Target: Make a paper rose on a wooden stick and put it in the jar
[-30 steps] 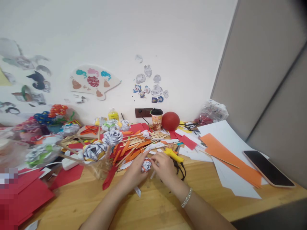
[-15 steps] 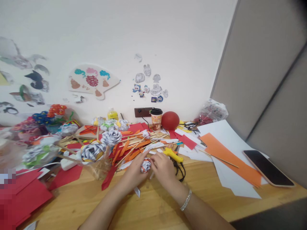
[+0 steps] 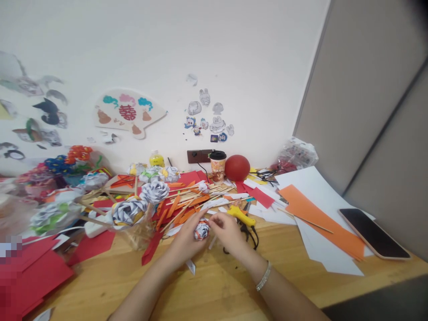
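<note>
A small paper rose (image 3: 201,230), white with orange edges, sits in my left hand (image 3: 186,242), whose fingers curve round its left side. From the right, my right hand (image 3: 229,234) pinches with thumb and forefinger at the rose's edge; its other fingers are curled. What exactly lies between those fingertips is too small to make out. A yellow glue gun (image 3: 243,217) lies just beyond my right hand, its black cord looping down beside the wrist. Past my fingers are a loose pile of thin wooden sticks (image 3: 187,196) and folded orange paper strips (image 3: 174,206).
Larger white paper roses (image 3: 129,211) stand in a clear container at left. Red paper sheets (image 3: 43,276) lie at the left front. A paper cup (image 3: 218,168) and a red balloon (image 3: 237,168) stand by the wall. Orange paper (image 3: 321,220) and a phone (image 3: 374,234) lie right.
My right hand has shifted slightly, its fingertips moving up along the rose's edge. The rose has turned a little and shows more of its face. My left hand stays round it.
</note>
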The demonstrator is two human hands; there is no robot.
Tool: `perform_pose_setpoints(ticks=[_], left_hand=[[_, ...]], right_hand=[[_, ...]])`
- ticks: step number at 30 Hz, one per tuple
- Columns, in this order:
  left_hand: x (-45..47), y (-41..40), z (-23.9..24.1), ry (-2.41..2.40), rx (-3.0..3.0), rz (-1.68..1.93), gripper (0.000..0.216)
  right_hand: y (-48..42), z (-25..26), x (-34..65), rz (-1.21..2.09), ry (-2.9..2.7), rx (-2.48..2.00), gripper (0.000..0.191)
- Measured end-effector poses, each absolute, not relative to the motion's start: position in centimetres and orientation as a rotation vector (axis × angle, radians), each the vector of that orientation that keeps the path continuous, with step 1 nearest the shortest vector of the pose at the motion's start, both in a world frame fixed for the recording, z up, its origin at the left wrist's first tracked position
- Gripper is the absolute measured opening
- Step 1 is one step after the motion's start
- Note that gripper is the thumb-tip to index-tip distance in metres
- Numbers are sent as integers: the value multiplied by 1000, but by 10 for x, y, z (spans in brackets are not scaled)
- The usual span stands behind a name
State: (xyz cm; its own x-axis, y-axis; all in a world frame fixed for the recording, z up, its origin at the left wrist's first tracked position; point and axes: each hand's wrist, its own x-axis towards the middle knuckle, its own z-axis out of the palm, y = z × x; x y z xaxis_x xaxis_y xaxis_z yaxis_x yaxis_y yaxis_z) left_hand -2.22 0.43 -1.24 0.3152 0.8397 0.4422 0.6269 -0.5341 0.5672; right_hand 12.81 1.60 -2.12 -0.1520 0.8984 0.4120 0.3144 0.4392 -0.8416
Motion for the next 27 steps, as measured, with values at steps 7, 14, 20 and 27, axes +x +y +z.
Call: perform_pose_setpoints(ticks=[7, 14, 20, 27], left_hand=[[-22, -1, -4, 1267, 2220, 1079, 56], [-20, -7, 8, 1197, 2109, 1054, 52], [-22, -8, 9, 1151, 1998, 1086, 43], [-21, -6, 12, 890, 2032, 1140, 29]], right_hand=[[12, -13, 130, 964, -1626, -919, 13], [14, -11, 132, 1054, -1542, -875, 9], [14, -7, 135, 1161, -1500, -802, 21], [15, -5, 137, 1137, -1403, -805, 22]])
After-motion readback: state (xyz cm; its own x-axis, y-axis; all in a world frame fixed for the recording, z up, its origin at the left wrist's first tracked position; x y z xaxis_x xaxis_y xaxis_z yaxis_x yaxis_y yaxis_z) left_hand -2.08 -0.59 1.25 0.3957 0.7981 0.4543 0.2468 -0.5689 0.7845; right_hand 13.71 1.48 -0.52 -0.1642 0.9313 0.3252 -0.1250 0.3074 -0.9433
